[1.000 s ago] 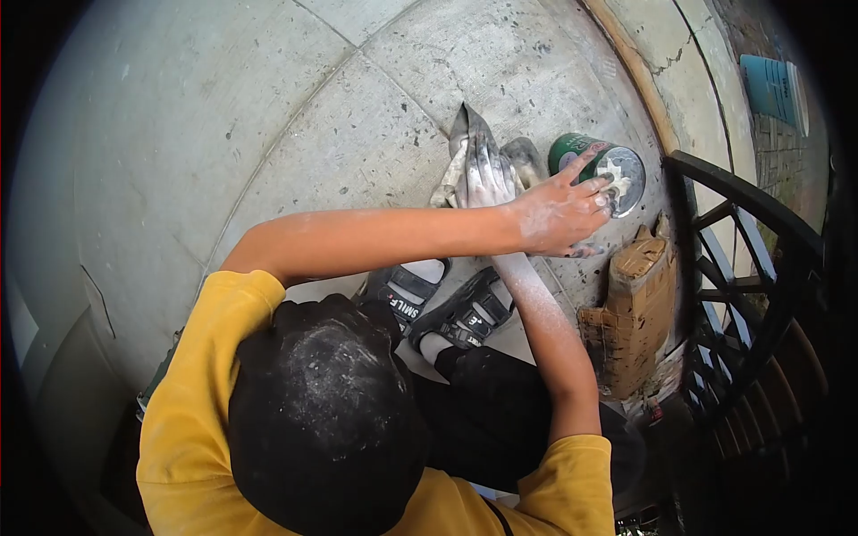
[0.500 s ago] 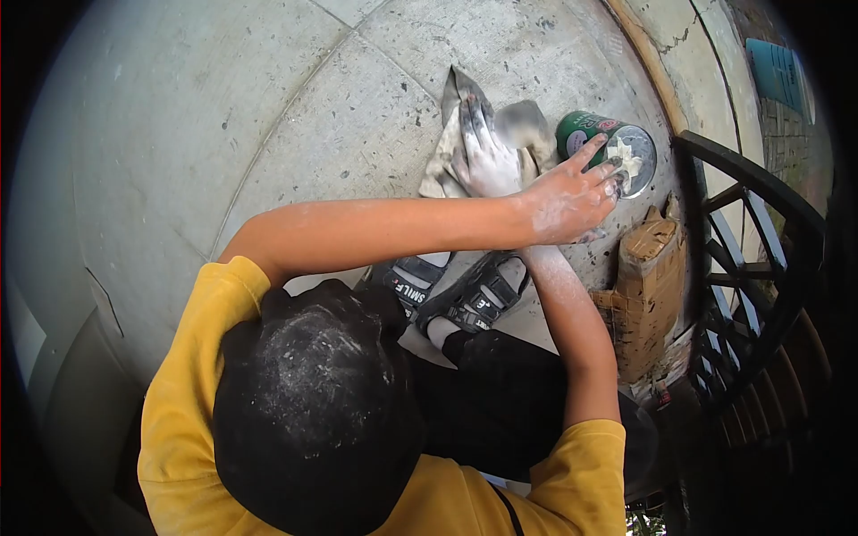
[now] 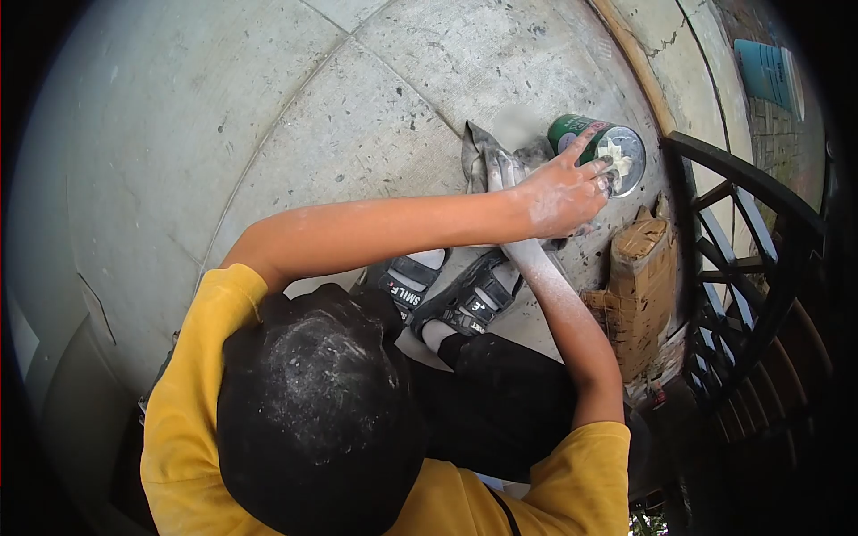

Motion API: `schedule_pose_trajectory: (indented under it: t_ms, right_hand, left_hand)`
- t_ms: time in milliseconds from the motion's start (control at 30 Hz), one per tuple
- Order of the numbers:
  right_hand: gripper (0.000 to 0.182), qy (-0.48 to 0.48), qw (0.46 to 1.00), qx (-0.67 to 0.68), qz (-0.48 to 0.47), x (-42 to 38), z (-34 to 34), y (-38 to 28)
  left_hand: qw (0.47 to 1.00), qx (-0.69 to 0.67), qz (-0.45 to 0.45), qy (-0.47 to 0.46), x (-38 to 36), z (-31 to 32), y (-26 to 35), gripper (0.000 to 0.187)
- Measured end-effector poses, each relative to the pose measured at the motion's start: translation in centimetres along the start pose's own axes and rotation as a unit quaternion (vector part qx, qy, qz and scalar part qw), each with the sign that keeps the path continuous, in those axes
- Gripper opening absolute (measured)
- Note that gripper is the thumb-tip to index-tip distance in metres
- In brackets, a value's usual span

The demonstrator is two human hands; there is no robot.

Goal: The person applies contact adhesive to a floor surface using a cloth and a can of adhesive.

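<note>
Cardboard [image 3: 642, 281] lies near the can [image 3: 567, 132] by spread left hand [image 3: 567, 198], whose forearm [image 3: 393, 227] overlaps right hand [image 3: 506, 175] (grip unclear).

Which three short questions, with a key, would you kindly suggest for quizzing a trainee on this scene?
1. What is the right hand touching?
2. Fill the gap: the ____ hand is at the green can.
3. Which thing is beside the black railing?
A) a ladder
B) a piece of cardboard
C) a broom

Key:
1. A grey cloth.
2. Left: the left hand is there.
3. B.
</note>
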State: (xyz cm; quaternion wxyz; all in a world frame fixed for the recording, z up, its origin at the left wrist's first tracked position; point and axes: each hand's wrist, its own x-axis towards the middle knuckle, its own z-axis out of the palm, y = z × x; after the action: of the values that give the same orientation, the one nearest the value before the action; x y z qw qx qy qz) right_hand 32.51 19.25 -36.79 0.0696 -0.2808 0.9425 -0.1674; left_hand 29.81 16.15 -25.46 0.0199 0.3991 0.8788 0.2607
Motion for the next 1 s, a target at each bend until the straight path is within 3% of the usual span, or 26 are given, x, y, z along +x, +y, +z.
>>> schedule_pose_trajectory:
  t_ms: [200, 267, 333, 433, 733, 833, 1000]
  right_hand:
    - [0.065, 0.021, 0.999, 0.011, 0.032, 1.0, 1.4, -2.3]
    - [0.061, -0.002, 0.999, 0.038, 0.005, 3.6, 1.3, -2.1]
    - [0.056, 0.038, 0.998, 0.059, -0.003, 3.0, 1.2, -1.7]
    - [0.061, -0.084, 0.991, 0.056, -0.083, -0.7, 0.0, 1.0]
    - [0.059, -0.063, 0.996, -0.024, -0.058, 1.2, 0.7, -2.3]
    - [0.049, -0.043, 0.997, -0.02, -0.054, 3.9, 1.5, -3.9]
    - [0.051, -0.082, 0.991, -0.05, -0.094, -2.8, -1.6, 0.4]
  left_hand:
    - [0.999, -0.019, -0.009, -0.038, -0.1, -0.2, 0.0, 0.044]
    - [1.0, -0.006, -0.011, 0.013, -0.2, 0.5, 0.0, 0.044]
    - [1.0, -0.015, -0.011, -0.001, -0.2, 0.4, 0.0, 0.044]
    - [0.999, -0.028, -0.016, -0.029, -0.2, -0.2, -0.5, 0.044]
    - [0.999, -0.035, -0.007, 0.011, -0.3, 0.8, -0.4, 0.042]
    - [0.999, -0.036, -0.009, 0.009, -0.2, 0.9, -0.4, 0.041]
    - [0.999, -0.038, -0.012, 0.022, -0.2, 0.8, -0.5, 0.038]
